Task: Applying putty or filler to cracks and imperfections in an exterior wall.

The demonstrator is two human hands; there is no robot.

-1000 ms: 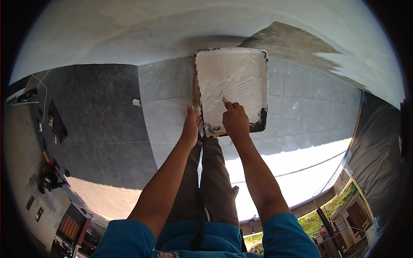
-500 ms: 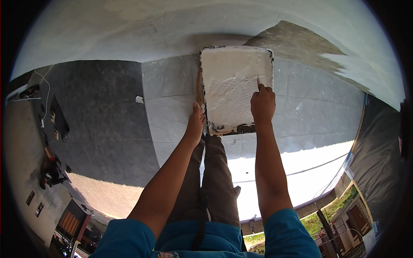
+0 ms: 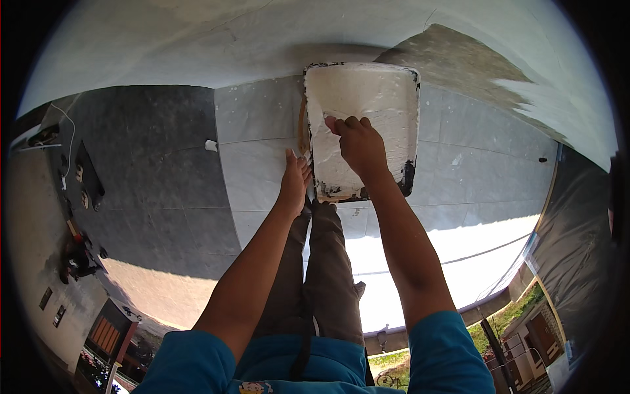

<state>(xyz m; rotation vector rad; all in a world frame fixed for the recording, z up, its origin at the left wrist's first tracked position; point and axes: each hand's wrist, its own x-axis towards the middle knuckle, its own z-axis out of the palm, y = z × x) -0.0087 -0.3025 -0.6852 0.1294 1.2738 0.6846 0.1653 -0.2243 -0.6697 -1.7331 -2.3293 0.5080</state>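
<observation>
A rectangular tray [image 3: 400, 144], its dark rim smeared with white, stands in front of me, coated inside with a thick white paste. My right hand [image 3: 363, 148] is closed over its middle, fist-like, with a small pinkish piece [image 3: 330, 123] at the finger end. Whether that is a tool or my thumb I cannot make out. My left hand [image 3: 295, 182] is beside the tray's left edge with thumb raised and fingers stretched out, their tips against the rim. A curved brown strip [image 3: 302, 125] shows along that same edge.
A pale wall [image 3: 197, 46] with a bare grey patch [image 3: 453, 59] rises ahead. Grey tiles [image 3: 256, 118] cover the floor, darker on the left, with a small white object [image 3: 210, 145] lying there. Black sheeting [image 3: 577, 243] hangs at the right. Bright sunlight falls behind the tray.
My right hand has moved left across the tray, from its right side to the middle. My left thumb has lifted away from the rim and its fingers have loosened.
</observation>
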